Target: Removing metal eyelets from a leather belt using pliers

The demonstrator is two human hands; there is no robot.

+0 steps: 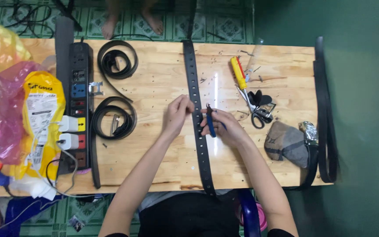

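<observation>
Right hand [225, 128], clamped on a blue-handled punch tool [209, 123], touches the right edge of the black belt [197, 109], which runs away from the person, while left hand [177, 115] pinches its left edge.

left hand [177, 115] fingers curled, right hand [222, 127] gripping, forearms converging

Coiled black belts [115, 92] beside a power strip [79, 105]; yellow screwdriver [238, 73]; scissors [259, 112].

A pale wooden desk [163, 166] is seen from above. On it are laid a long punched black belt [197, 109], two coiled belts [116, 61], a black power strip [79, 101], a yellow-handled screwdriver [238, 73], scissors [259, 112] and a grey pouch [287, 142].
</observation>
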